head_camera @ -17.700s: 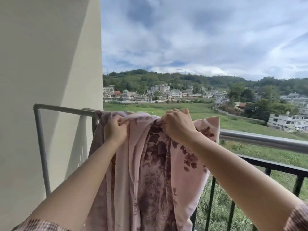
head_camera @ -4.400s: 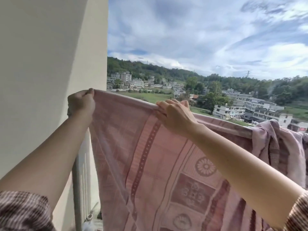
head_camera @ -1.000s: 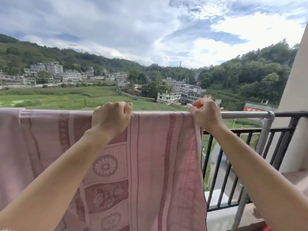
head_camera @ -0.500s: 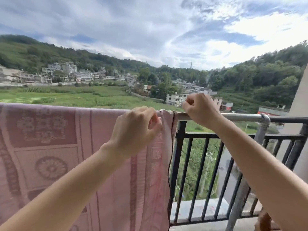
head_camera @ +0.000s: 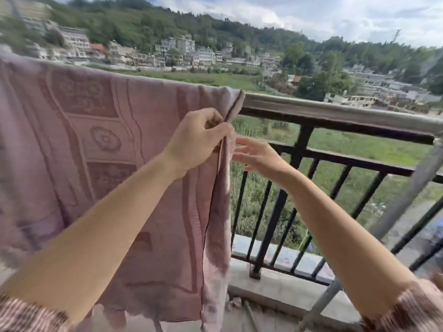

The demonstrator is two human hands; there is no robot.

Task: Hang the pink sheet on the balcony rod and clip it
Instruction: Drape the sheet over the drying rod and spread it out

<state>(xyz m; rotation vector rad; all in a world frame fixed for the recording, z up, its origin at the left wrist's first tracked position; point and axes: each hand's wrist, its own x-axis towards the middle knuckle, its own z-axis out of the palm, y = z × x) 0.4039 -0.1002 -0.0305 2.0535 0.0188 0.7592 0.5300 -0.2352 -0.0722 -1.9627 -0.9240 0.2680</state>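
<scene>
The pink patterned sheet (head_camera: 79, 140) hangs spread over the metal balcony rod (head_camera: 335, 115), covering the rod's left part and ending at a vertical right edge. My left hand (head_camera: 199, 140) pinches that right edge a little below the rod. My right hand (head_camera: 259, 155) floats just right of the edge with fingers spread, holding nothing and pointing toward the cloth. No clip shows in the head view.
A black barred railing (head_camera: 297, 168) runs below the rod, bolted to a concrete ledge (head_camera: 287, 283). A slanted metal support post (head_camera: 407, 192) stands at the right. Beyond lie fields, houses and wooded hills.
Both hands came down off the rod. My left hand now pinches the sheet's right edge lower down; my right hand let go of the rod and opened beside the cloth. The view tilted down.
</scene>
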